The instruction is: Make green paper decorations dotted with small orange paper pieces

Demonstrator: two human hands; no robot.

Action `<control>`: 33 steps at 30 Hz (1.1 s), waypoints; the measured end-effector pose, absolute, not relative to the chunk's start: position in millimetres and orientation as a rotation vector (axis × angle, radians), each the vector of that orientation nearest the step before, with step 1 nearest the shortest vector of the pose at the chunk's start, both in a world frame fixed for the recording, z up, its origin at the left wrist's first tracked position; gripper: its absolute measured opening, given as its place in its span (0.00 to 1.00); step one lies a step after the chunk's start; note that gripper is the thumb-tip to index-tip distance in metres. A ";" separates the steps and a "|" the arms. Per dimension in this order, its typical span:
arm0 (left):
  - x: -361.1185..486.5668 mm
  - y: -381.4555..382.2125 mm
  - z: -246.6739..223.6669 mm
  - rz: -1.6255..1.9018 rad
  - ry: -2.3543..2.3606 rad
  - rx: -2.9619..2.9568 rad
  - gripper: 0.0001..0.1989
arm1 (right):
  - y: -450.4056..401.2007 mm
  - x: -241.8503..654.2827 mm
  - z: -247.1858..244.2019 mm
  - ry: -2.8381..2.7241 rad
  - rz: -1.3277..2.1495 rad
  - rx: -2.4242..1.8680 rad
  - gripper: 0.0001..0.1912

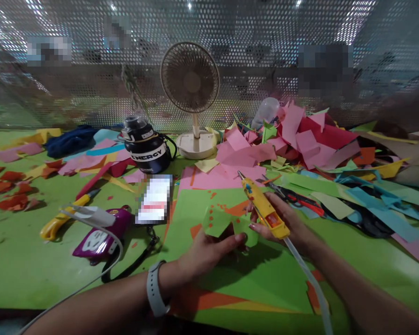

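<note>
My right hand (279, 216) is closed around a yellow hot glue gun (265, 209), its metal tip pointing up and away from me. A long whitish glue stick (310, 279) trails from the back of it. In my left hand (216, 251) is a folded piece of green paper (214, 221), pinched between thumb and fingers. Part of that paper is hidden behind the fingers. Both hands are above a stack of green sheets (265, 288) with orange scraps around it. A row of small orange dots shows near the held paper.
Behind stand a fan (190, 77) and a dark bottle (148, 149). Pink paper scraps (246, 151) are heaped at back right, with scissors (296, 197) below. On the left lie a phone (155, 200), a purple case (106, 235), a white charger (94, 216) and a yellow-handled tool (59, 221).
</note>
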State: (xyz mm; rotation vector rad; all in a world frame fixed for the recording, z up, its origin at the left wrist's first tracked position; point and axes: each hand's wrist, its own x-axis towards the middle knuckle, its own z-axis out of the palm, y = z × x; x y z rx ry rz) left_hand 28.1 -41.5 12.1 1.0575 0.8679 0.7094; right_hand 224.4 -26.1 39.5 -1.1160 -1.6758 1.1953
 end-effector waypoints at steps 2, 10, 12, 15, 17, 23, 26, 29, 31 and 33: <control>25.8 -40.8 13.2 0.695 0.910 1.098 0.15 | -25.6 225.8 37.4 -1.663 1.154 -1.101 0.18; 20.4 -33.8 9.5 0.825 1.013 0.969 0.12 | -27.6 242.7 39.3 -1.447 1.077 -1.087 0.16; 18.6 -29.1 11.0 0.853 1.030 0.953 0.12 | -31.4 244.4 39.4 -1.506 1.124 -1.085 0.20; 15.6 -22.8 14.4 0.861 1.043 0.948 0.12 | -38.5 243.8 35.3 -1.605 1.189 -1.120 0.22; 14.2 -19.9 16.2 0.878 1.049 0.946 0.12 | -43.1 242.3 30.7 -1.655 1.258 -1.155 0.21; 14.6 -17.1 15.3 0.905 1.067 0.935 0.11 | -46.7 235.2 21.7 -1.656 1.404 -1.293 0.16; 15.4 -17.4 12.3 0.910 1.055 0.933 0.10 | -44.4 231.9 21.4 -1.654 1.357 -1.348 0.16; 16.1 -17.4 9.8 0.933 1.048 0.916 0.10 | -43.1 228.9 21.7 -1.669 1.340 -1.356 0.16; 16.5 -17.1 9.6 0.931 1.056 0.917 0.09 | -43.0 226.9 21.7 -1.668 1.314 -1.384 0.16; 16.8 -17.2 10.7 0.923 1.058 0.933 0.09 | -43.0 224.8 22.3 -1.666 1.278 -1.404 0.17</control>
